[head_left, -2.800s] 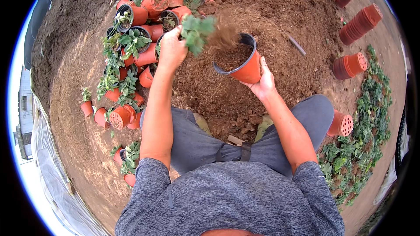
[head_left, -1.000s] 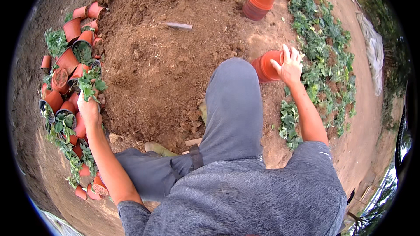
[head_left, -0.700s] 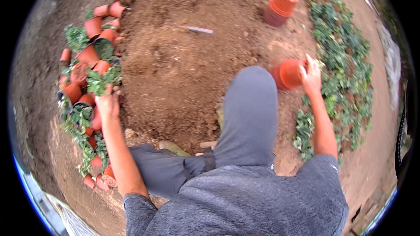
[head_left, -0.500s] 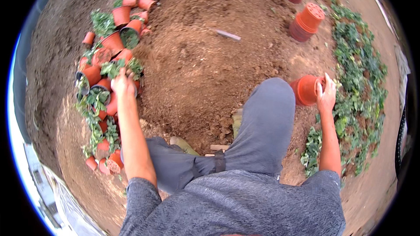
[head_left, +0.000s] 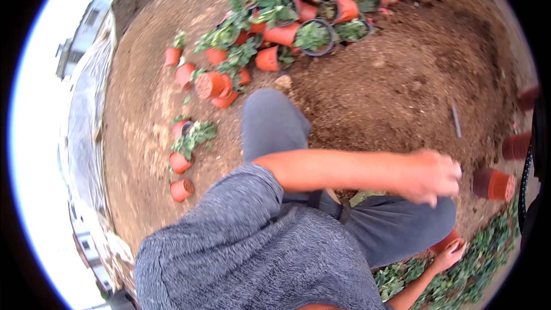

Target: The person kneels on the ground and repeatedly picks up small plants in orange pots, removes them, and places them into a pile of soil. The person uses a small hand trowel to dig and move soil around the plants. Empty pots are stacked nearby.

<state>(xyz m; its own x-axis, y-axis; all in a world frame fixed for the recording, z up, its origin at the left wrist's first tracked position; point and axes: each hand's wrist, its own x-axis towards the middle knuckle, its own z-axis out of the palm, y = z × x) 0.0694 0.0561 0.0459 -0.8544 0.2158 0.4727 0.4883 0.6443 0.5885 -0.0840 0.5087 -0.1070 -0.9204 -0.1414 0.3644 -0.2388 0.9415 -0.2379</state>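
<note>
My left hand (head_left: 429, 178) is stretched across my body to the right, above my bent right knee. Motion smears its fingers, and I see no plant or pot in it. At the lower right, my right hand (head_left: 449, 257) is closed on the rim end of an orange-red plastic plant pot (head_left: 443, 242). My knee partly hides that pot. Just right of my left hand, a stack of nested pots (head_left: 492, 185) lies tilted on the soil. Leafy green plants (head_left: 482, 258) cover the ground beside my right hand.
A heap of tipped pots with leafy plants (head_left: 314, 37) lies beyond my left knee. Several loose pots (head_left: 181, 190) are scattered on the left. More stacked pots (head_left: 516, 146) stand at the far right. A thin grey stick (head_left: 456, 121) lies on the brown soil (head_left: 396, 89).
My view has turned left. My left hand has left the leafy plants in the pot heap and swung across to the right. My right hand stays on the pot.
</note>
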